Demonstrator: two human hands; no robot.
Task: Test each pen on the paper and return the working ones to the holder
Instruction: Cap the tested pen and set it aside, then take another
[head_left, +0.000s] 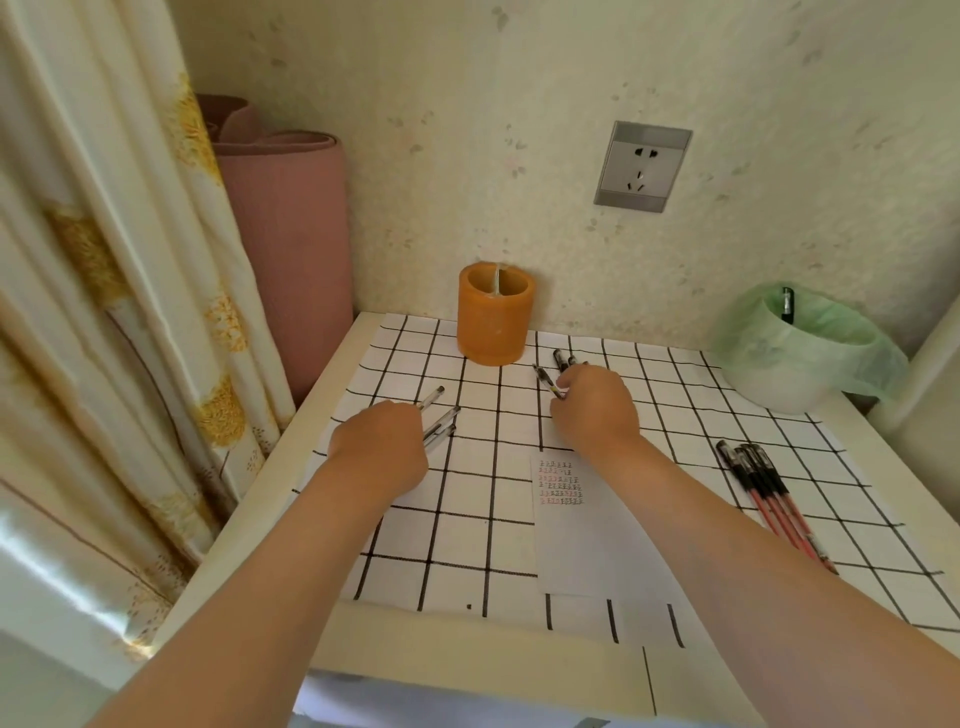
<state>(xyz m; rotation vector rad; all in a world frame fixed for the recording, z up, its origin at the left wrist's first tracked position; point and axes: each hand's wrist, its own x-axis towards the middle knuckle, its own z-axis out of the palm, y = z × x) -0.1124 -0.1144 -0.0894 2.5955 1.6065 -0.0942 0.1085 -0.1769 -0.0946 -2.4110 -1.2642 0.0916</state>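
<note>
Tabletop (467, 530) with a checked cover fills the lower frame. Left grip (382, 449), centre left, is curled round a bunch of clear pens (440, 415). Right grip (597, 410), at centre, pinches black-capped pens (546, 380) with bent fingers, just right of the orange holder (496, 317) by the wall. Scribbled paper (576, 540) lies below that hand; red pens (774, 501) lie at the right.
</note>
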